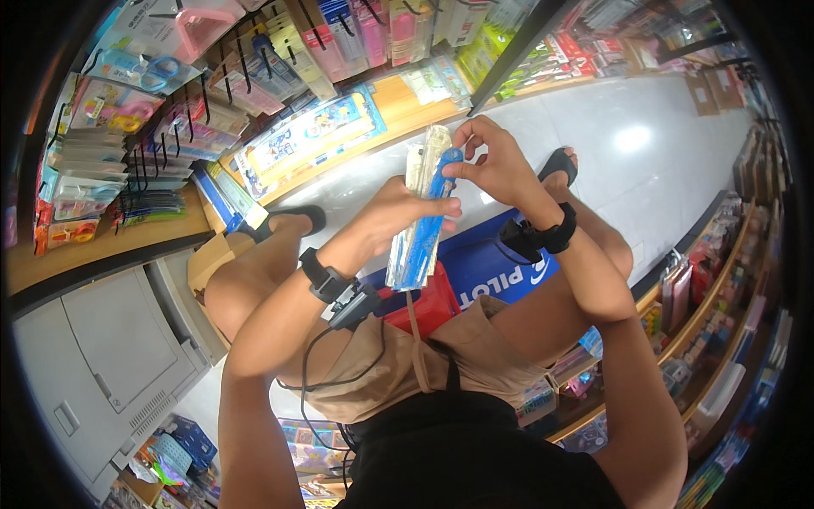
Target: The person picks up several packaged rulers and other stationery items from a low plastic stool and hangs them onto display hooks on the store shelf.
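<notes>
My left hand (402, 213) grips a bundle of long, flat pieces in clear plastic sleeves, which look like rulers, with the thumb across the front. A blue ruler-like strip (427, 245) lies on top of the bundle, and pale clear strips (436, 141) show behind it. At the upper end, my right hand (495, 158) pinches the edge of the blue strip between thumb and fingers. The bundle is held tilted above my lap, over a red plastic piece (439, 302) and a blue panel bearing the PILOT name (493, 280).
A wooden shelf (397, 95) at the front carries flat packets below hooks of packaged stationery, including blue-handled scissors (159, 73). A grey printer-like machine (121, 356) stands left. Stocked shelves (706, 324) curve along the right. Cables hang from my wrist devices.
</notes>
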